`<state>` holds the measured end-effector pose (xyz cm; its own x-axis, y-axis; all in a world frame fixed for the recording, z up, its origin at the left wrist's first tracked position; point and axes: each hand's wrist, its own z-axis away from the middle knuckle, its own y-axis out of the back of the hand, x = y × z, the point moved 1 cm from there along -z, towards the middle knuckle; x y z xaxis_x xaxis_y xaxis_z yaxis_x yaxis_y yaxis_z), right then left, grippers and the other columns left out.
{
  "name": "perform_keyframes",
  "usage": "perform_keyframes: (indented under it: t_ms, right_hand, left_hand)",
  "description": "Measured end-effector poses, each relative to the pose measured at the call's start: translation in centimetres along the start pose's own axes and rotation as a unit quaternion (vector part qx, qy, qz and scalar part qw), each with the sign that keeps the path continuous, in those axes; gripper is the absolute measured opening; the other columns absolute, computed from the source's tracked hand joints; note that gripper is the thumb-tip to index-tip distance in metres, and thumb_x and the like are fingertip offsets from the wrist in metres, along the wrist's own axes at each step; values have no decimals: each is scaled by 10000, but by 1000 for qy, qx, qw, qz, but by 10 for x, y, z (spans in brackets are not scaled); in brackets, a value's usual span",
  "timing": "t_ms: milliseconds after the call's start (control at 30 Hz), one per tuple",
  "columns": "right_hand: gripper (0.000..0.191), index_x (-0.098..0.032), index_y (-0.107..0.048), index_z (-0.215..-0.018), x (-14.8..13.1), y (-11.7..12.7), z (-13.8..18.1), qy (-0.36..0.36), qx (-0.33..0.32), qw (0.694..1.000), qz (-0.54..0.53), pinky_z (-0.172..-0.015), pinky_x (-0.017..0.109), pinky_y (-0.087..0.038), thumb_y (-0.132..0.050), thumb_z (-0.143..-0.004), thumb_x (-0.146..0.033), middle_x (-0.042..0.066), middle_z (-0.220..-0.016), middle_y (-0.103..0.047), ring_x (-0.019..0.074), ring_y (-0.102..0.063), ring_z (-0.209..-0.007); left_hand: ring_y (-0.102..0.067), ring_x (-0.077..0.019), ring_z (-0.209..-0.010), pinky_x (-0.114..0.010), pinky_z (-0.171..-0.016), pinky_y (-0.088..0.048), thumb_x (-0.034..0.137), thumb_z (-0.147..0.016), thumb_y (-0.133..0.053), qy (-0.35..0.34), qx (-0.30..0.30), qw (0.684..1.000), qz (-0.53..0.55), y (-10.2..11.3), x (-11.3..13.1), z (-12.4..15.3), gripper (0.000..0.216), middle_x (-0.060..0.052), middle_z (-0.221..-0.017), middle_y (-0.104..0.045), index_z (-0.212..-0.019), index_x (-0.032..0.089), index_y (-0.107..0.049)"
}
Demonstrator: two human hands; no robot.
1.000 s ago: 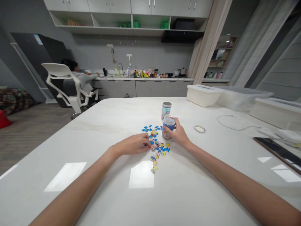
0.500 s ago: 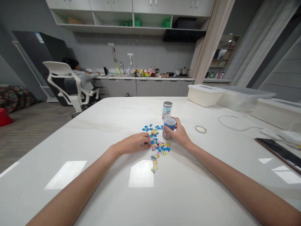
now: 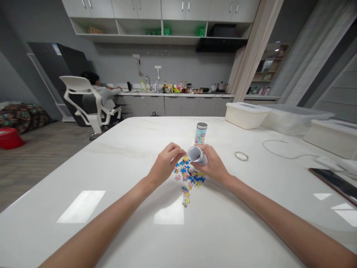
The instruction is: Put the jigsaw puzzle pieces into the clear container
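In the head view my right hand (image 3: pixel 213 162) is wrapped round a clear-rimmed can (image 3: pixel 201 159), tilted so that its open mouth faces left and toward me. My left hand (image 3: pixel 167 160) is beside that mouth, thumb and fingers drawn together; whatever they pinch is too small to make out. Below both hands a loose pile of jigsaw puzzle pieces (image 3: pixel 192 178), blue, yellow and pink, lies on the white table (image 3: pixel 125 160), trailing toward me. A second can (image 3: pixel 201 133) with a silver lid stands upright behind the tilted one.
A ring-shaped lid (image 3: pixel 241 156) lies right of my right hand. Farther right are a white cable (image 3: pixel 279 156), a dark tablet-like device (image 3: pixel 334 184) and lidded storage boxes (image 3: pixel 247 116). Beyond the table a person (image 3: pixel 107 97) sits on a white chair (image 3: pixel 80 85) by the kitchen counter.
The can in my right hand has tipped from upright toward the left. My left hand has risen from the left side of the puzzle pieces to the can's mouth.
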<state>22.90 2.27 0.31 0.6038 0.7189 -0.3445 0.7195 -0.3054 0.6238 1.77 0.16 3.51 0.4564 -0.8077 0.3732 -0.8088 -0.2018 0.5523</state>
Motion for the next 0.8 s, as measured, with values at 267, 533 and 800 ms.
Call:
perform_keyframes:
  t_ms: [267, 533, 800]
  right_hand:
    - [523, -240, -492, -1268, -6, -3, 3, 40, -39, 998, 39, -867, 455, -466, -701, -803, -357, 109, -1134, -606, 302, -570, -1032]
    - [474, -221, -499, -1213, 4, -2, 0, -31, 18, 999, -21, -901, 447, -457, -673, -821, -423, 104, -1126, -615, 288, -574, -1031]
    - [458, -188, -513, -1155, 19, -2, -2, -165, 43, 983, -65, -834, 402, -463, -639, -804, -454, 111, -1078, -639, 268, -585, -964]
  left_hand:
    - [-635, -148, -930, -290, -823, -529, 177, -963, -473, -37, -55, 998, 22, -9, 1, 3, 213, -50, -1046, -660, -1082, 219, -644]
    - [-593, -134, -789, -262, -724, -487, 135, -886, -515, 44, -93, 994, -42, 5, -17, -3, 137, -27, -888, -606, -975, 185, -606]
    - [-540, -126, -683, -236, -642, -404, 288, -820, -636, 72, -389, 919, -15, 13, -29, 4, 117, -2, -769, -589, -837, 180, -677]
